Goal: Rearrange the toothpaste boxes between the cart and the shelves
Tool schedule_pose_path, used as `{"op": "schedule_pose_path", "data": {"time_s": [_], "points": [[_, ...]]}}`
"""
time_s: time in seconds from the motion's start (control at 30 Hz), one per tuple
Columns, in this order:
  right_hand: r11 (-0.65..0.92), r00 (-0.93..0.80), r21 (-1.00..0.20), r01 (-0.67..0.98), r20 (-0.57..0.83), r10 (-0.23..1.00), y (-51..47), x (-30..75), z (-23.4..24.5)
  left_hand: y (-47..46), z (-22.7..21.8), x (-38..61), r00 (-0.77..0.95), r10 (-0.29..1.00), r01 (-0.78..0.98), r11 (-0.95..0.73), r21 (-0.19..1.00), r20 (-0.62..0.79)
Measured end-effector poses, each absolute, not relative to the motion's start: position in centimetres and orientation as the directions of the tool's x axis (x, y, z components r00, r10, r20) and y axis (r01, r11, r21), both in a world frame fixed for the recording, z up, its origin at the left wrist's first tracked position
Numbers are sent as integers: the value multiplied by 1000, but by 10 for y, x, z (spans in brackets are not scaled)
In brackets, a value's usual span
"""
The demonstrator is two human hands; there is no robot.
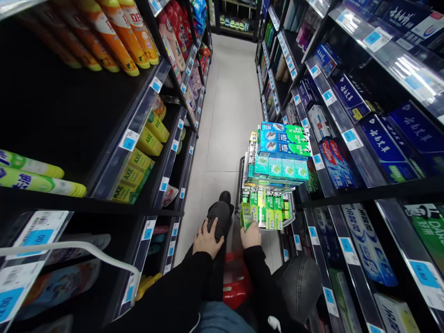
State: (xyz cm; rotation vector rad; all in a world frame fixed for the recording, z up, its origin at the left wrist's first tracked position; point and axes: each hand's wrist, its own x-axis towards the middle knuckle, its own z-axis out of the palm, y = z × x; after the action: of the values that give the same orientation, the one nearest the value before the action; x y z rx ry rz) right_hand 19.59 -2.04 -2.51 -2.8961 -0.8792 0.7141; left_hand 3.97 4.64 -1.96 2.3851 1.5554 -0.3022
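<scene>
I am low down in a shop aisle. My left hand (207, 239) rests flat on my knee (219, 215), fingers spread, holding nothing. My right hand (250, 235) is closed on a green toothpaste box (246, 215) at the near edge of a cart basket (290, 217). The basket is packed with upright green boxes (268, 210), and blue-green toothpaste boxes (282, 138) are stacked high on top. Black sleeves cover both my arms.
Black shelves line both sides of the pale tiled aisle (225, 106). On the left stand orange bottles (114, 32) and yellow packs (145, 143); on the right, blue toothpaste boxes (378, 138). A red stool (236, 277) is under me. A white bar (69, 249) crosses at lower left.
</scene>
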Motion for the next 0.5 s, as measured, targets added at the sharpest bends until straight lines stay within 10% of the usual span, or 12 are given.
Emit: {"op": "schedule_pose_path", "data": {"time_s": [0.5], "points": [[-819, 789, 132, 558, -389, 475, 73, 176, -76, 47, -21, 36, 403, 856, 915, -376, 146, -325]]}}
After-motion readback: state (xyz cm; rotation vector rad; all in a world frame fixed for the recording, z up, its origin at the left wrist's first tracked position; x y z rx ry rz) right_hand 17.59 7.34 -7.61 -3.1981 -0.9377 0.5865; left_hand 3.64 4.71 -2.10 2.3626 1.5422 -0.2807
